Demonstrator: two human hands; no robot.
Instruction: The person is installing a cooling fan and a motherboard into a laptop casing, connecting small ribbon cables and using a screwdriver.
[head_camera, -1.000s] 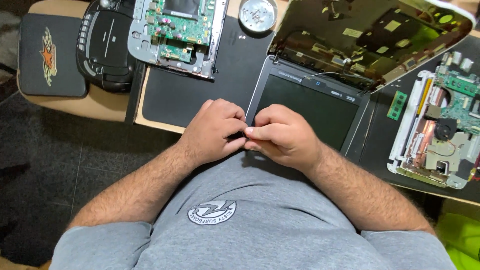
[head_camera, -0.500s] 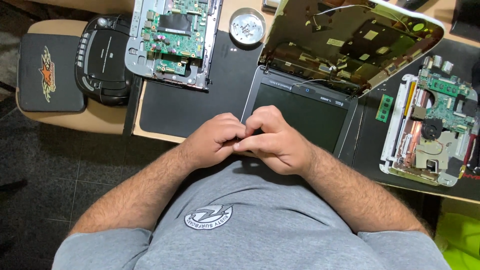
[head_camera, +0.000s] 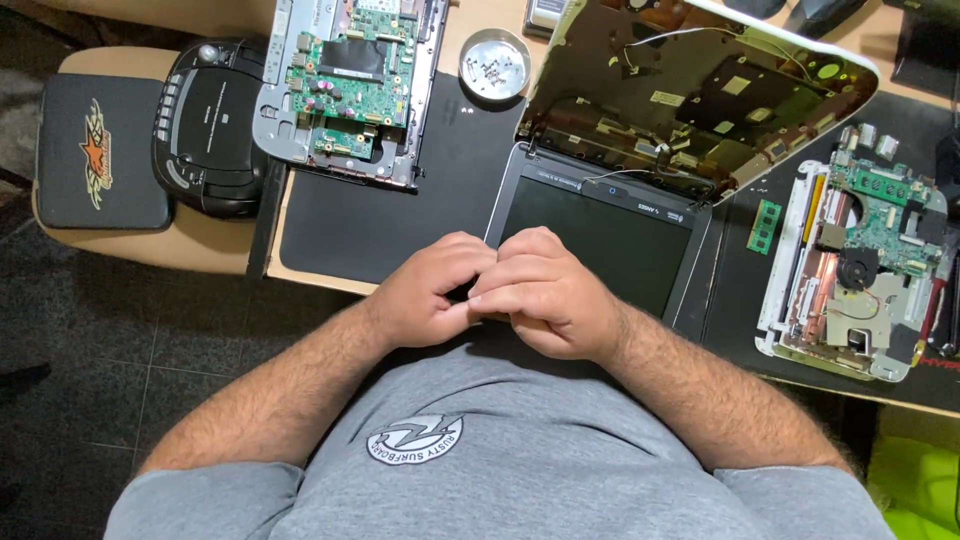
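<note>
Black screen panel at centre frame, its near edge under both hands. Left hand and right hand meet with fingers curled together; what they pinch is hidden. Metal screw dish sits above; green circuit board upper left.

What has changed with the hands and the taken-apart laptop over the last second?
Very little. The left hand and right hand stay pressed together, fingertips meeting at the near edge of the dark screen panel; whether they pinch anything is hidden. Only the camera view drifted slightly. The circuit board, the small metal dish and the black radio lie unmoved.
</note>
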